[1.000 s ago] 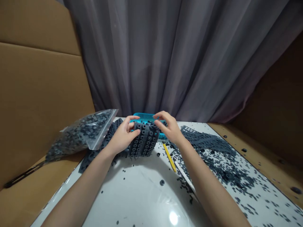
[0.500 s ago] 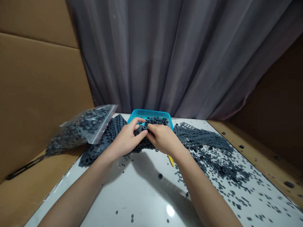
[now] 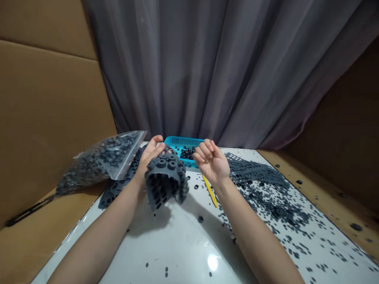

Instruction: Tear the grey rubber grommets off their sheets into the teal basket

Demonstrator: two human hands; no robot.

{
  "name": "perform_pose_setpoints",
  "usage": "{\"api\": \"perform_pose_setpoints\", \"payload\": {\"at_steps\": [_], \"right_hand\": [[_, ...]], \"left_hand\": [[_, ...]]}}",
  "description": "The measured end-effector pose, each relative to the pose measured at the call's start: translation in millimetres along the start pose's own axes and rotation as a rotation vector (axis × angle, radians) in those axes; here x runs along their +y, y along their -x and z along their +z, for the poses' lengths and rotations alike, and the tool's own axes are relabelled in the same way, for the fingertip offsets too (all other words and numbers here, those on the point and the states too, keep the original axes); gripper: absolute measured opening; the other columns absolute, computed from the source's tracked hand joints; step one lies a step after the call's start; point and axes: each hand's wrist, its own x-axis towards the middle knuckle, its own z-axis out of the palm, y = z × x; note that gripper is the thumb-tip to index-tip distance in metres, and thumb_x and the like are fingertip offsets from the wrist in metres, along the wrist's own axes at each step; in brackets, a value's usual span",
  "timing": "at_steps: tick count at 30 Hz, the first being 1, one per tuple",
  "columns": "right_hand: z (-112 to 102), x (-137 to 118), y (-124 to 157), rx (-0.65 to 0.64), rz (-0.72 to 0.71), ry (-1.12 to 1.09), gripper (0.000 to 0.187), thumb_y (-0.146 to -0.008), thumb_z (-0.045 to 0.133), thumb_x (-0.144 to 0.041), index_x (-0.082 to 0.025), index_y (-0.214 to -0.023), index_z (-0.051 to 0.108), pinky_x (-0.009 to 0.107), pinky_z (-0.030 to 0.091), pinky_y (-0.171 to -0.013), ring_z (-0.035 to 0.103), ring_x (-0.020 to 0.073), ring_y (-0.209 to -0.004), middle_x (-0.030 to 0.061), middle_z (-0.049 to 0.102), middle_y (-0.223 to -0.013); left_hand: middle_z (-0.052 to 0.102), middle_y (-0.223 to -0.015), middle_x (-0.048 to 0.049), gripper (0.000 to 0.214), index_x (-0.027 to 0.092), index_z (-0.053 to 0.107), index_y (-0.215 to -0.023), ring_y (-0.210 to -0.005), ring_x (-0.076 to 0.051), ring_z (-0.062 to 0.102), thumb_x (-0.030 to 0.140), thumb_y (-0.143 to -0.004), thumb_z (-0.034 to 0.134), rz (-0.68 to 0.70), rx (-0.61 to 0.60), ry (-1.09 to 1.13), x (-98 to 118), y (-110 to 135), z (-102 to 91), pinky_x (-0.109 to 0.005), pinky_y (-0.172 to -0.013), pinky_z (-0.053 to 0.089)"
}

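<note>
My left hand (image 3: 150, 154) grips a dark grey perforated rubber sheet (image 3: 166, 173), which curls over in an arch above the table with ring-shaped pieces standing out of its surface. To its right, my right hand (image 3: 213, 161) is raised with the palm turned toward me and the fingers curled closed; whatever they hold, if anything, is hidden. Behind both hands sits a blue plastic basket (image 3: 184, 141), partly covered by them, with small black rubber pieces (image 3: 188, 153) inside.
A zip bag (image 3: 103, 157) full of dark pieces leans at the left, beside more perforated sheets (image 3: 114, 191). Stripped sheets (image 3: 257, 171) and scattered black bits (image 3: 275, 209) lie at the right. A yellow tool (image 3: 211, 193) rests on the white table (image 3: 166, 244). Cardboard walls stand at both sides.
Both hands were together on the sheet over the basket. Now the right hand has come off to the right and turned palm up, while the left has moved left, lifting and tilting the sheet.
</note>
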Motion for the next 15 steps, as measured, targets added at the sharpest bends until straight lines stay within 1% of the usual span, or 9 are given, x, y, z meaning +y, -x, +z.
{"api": "perform_pose_setpoints", "payload": {"at_steps": [2, 6, 8, 11, 13, 15], "right_hand": [[-2.5, -7.2, -0.1, -0.017, 0.042, -0.024, 0.035, -0.087, 0.043, -0.038, -0.022, -0.059, 0.032, 0.024, 0.021, -0.046, 0.011, 0.0114, -0.046, -0.0060, 0.015, -0.052], [-3.1, -11.4, 2.5, -0.074, 0.145, -0.018, 0.040, -0.088, 0.038, -0.047, -0.021, -0.059, 0.032, 0.024, 0.023, -0.046, 0.011, 0.0104, -0.045, -0.0062, 0.017, -0.050], [-1.8, -9.8, 3.2, -0.095, 0.166, -0.042, 0.040, -0.088, 0.039, -0.047, -0.020, -0.060, 0.032, 0.023, 0.022, -0.046, 0.012, 0.0099, -0.044, -0.0065, 0.017, -0.050], [-1.9, -8.3, 2.1, -0.154, 0.171, -0.037, 0.039, -0.088, 0.037, -0.049, -0.020, -0.062, 0.034, 0.023, 0.023, -0.047, 0.014, 0.0093, -0.044, -0.0067, 0.019, -0.050], [-3.9, -9.1, 0.8, -0.175, 0.160, 0.073, 0.039, -0.087, 0.037, -0.052, -0.021, -0.064, 0.037, 0.023, 0.023, -0.048, 0.017, 0.0093, -0.044, -0.0067, 0.021, -0.051], [-5.7, -11.8, 0.5, -0.166, 0.105, 0.310, 0.036, -0.086, 0.040, -0.052, -0.021, -0.067, 0.040, 0.024, 0.024, -0.049, 0.023, 0.0095, -0.047, -0.0062, 0.026, -0.053]], "left_hand": [[0.050, -0.051, 0.0076, 0.023, 0.024, 0.043, -0.092, -0.040, -0.006, 0.043, 0.029, -0.076, 0.060, 0.029, 0.007, -0.018, 5.7, -0.1, -2.5, -0.015, -0.042, 0.035], [0.048, -0.052, 0.0076, 0.016, 0.022, 0.048, -0.087, -0.037, -0.005, 0.037, 0.030, -0.077, 0.057, -0.020, 0.028, -0.150, 3.9, -1.0, -1.6, -0.015, -0.037, 0.028], [0.050, -0.054, 0.0069, 0.015, 0.021, 0.049, -0.085, -0.041, -0.006, 0.040, 0.031, -0.077, 0.057, -0.026, 0.050, -0.228, 0.3, -2.1, -1.0, -0.015, -0.040, 0.030], [0.055, -0.062, 0.0045, 0.012, 0.020, 0.052, -0.087, -0.054, -0.009, 0.050, 0.028, -0.079, 0.052, -0.031, 0.056, -0.337, -1.8, -2.3, -1.4, -0.017, -0.050, 0.037], [0.057, -0.066, 0.0040, 0.015, 0.020, 0.052, -0.093, -0.061, -0.010, 0.053, 0.022, -0.079, 0.047, -0.030, -0.007, -0.402, -0.7, -0.2, -1.4, -0.019, -0.057, 0.039], [0.058, -0.068, 0.0041, 0.023, 0.021, 0.049, -0.101, -0.063, -0.011, 0.054, 0.017, -0.078, 0.045, -0.022, -0.102, -0.478, 1.5, 3.7, 0.0, -0.021, -0.061, 0.040]]}}
